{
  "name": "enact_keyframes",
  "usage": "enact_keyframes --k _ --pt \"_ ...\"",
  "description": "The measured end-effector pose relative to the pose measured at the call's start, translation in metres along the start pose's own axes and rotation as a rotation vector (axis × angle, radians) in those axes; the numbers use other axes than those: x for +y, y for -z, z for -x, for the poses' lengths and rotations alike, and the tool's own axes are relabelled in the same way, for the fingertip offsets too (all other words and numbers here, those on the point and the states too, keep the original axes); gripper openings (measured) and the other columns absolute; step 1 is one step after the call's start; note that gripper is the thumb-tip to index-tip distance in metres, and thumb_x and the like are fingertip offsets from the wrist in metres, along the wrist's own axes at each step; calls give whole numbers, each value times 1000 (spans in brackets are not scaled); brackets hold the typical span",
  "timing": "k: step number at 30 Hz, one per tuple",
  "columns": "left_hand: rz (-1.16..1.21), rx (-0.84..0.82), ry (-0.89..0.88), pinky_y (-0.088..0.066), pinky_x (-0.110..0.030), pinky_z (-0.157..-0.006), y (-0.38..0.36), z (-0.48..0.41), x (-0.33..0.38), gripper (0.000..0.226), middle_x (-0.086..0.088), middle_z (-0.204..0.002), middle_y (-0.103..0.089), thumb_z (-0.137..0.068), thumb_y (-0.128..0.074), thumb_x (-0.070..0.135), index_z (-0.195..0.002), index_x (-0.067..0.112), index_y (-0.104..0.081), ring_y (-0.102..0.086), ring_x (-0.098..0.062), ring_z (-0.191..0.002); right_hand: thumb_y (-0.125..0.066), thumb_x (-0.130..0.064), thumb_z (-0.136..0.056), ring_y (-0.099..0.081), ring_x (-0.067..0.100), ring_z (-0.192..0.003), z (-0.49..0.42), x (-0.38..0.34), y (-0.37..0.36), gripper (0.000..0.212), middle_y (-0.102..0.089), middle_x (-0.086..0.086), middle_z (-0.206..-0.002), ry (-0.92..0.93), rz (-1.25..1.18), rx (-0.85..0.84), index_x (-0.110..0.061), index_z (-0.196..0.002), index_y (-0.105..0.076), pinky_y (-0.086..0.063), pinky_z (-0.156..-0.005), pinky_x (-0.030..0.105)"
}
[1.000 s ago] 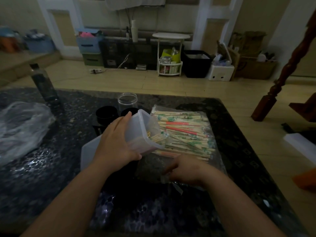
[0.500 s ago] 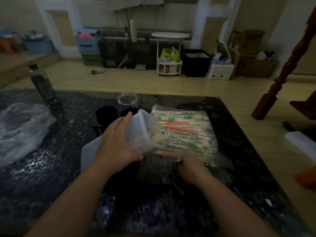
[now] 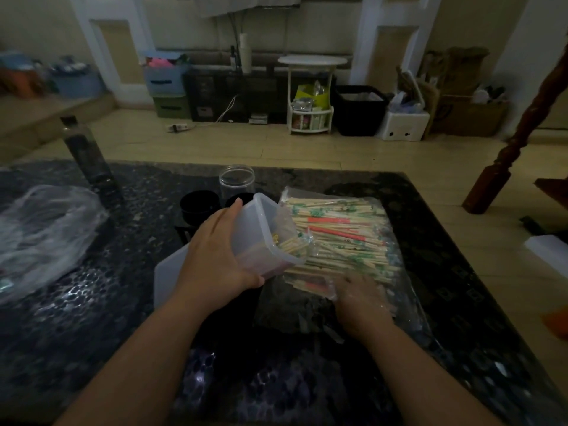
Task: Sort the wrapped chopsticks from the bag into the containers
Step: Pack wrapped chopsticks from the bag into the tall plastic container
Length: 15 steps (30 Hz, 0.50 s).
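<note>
right hand point(image 3: 359, 298) is inside the bag point(image 3: 405, 299), grip unreadable through plastic, left hand point(image 3: 221, 256) clasps the tilted container point(image 3: 261, 216) at the bagged chopsticks point(image 3: 344, 241), so the person should probably pinch a small aligned bundle and slide it in ends-first.

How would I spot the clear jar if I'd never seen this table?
Start at the dark speckled table. Just beyond the tilted plastic box in the left hand stands a round jar. Unlike the black cups beside it, it is clear.

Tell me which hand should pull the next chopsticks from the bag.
Right. The right hand is inside the bag, at the chopsticks; the left hand grips the tilted container.
</note>
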<state>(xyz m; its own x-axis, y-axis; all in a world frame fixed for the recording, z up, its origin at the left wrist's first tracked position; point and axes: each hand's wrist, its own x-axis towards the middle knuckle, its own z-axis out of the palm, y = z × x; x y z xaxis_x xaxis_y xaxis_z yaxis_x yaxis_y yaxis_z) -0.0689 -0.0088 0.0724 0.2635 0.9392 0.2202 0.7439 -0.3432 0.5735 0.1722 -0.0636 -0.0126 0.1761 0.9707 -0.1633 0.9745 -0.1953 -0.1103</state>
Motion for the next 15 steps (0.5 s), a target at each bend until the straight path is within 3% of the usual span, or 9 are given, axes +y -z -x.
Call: enact_keyframes --k 5,15 --pt "5 -6 -3 -24 -37 -112 1 0 1 132 11 -156 -19 -52 -93 34 -153 40 -7 -18 -11 -142 -46 -26 -97 -34 27 -133 -2 -3 1 44 -35 -2 -148 -4 -58 7 -31 -140 -43 -31 -107 40" --pt "-3 -12 -10 -23 -34 -111 1 2 4 132 10 -156 -19 -53 -94 34 -154 37 -8 -17 -8 -140 -42 -45 -100 -29 32 -136 -5 -1 -2 45 -31 8 -146 -122 -67 -77 -24 -139 -39 -27 -108 42"
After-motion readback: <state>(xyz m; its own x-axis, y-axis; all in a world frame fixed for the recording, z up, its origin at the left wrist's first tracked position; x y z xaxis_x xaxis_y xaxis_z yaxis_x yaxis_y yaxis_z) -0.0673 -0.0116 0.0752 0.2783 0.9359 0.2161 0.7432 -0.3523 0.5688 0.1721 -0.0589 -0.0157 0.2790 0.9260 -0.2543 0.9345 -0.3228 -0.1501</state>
